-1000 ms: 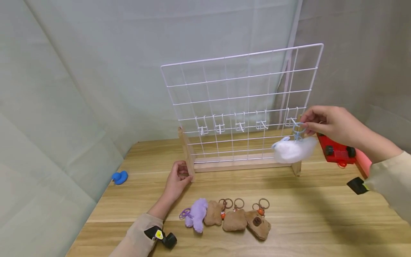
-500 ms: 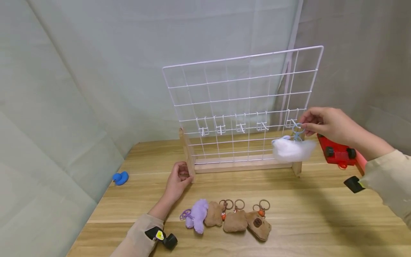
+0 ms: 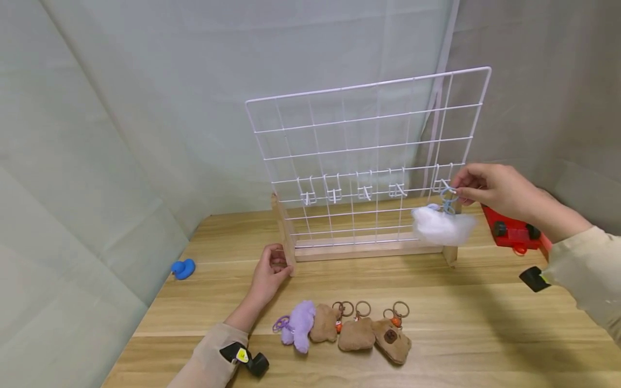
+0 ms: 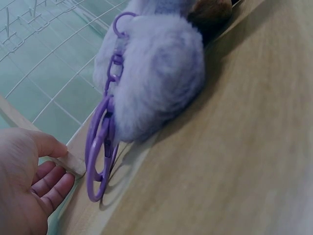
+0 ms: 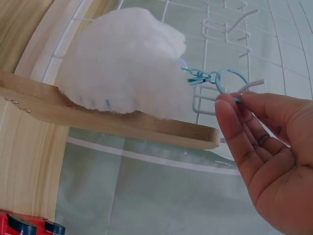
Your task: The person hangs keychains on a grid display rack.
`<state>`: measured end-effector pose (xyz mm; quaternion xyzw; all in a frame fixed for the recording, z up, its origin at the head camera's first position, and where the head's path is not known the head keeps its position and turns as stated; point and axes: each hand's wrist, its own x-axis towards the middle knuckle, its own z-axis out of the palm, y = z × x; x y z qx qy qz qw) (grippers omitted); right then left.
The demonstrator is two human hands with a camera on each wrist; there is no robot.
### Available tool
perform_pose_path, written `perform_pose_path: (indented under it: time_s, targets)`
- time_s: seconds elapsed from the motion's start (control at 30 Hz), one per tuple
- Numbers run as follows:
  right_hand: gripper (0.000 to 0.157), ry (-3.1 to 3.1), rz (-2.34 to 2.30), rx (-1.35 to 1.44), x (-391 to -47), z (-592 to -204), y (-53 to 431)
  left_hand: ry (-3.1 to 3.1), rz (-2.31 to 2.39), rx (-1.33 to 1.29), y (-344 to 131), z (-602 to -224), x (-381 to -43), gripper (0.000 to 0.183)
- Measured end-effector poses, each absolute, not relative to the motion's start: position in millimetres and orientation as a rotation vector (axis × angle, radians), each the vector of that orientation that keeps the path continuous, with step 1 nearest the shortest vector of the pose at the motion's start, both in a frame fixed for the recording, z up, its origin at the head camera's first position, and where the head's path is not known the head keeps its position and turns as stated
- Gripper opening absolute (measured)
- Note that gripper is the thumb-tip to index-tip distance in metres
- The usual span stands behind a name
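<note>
My right hand (image 3: 497, 186) pinches the blue key ring (image 5: 230, 78) of a white fluffy plush keychain (image 3: 441, 225) between thumb and fingers. The plush hangs below the ring, in front of the rack's right end. In the right wrist view the tip of the rightmost white hook (image 5: 253, 84) overlaps the ring, close to my fingertips. My left hand (image 3: 267, 272) grips the foot of the left wooden upright (image 3: 283, 234) of the white wire grid rack (image 3: 375, 116), thumb on one side and fingers on the other.
Several white hooks (image 3: 365, 193) line the grid. In front lie a purple plush keychain (image 3: 298, 326) and three brown plush keychains (image 3: 356, 335) with metal rings. A blue toy duck (image 3: 183, 269) sits at left. Behind my right wrist is a red toy vehicle (image 3: 514, 231).
The right hand and the blue ring have shifted very slightly at the rightmost hook, the plush swaying a little. The left hand stays on the upright's foot.
</note>
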<state>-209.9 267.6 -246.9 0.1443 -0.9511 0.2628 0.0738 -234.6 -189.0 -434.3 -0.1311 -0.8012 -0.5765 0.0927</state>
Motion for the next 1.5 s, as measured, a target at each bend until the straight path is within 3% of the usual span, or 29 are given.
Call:
perform_pose_path:
  time_s: [0.83, 1.03, 1.23, 1.5]
  targets:
    - [0.022, -2.723, 0.808, 0.355, -187.5, -236.0, 276.6, -2.413, -1.713, -0.338, -185.1, -433.3, -234.1, 0.051]
    - [0.016, -2.639, 0.841, 0.391, -176.9, -233.6, 270.7, -2.413, -1.737, -0.322, -185.7, -431.7, -234.1, 0.051]
    - [0.019, -2.556, 0.902, 0.45, -164.0, -240.1, 260.4, -2.408, -1.74, -0.327, -187.6, -432.9, -235.4, 0.051]
    - [0.02, -2.397, 1.03, 0.706, -151.6, -260.2, 248.5, -2.412, -1.736, -0.338, -188.9, -433.6, -234.9, 0.05]
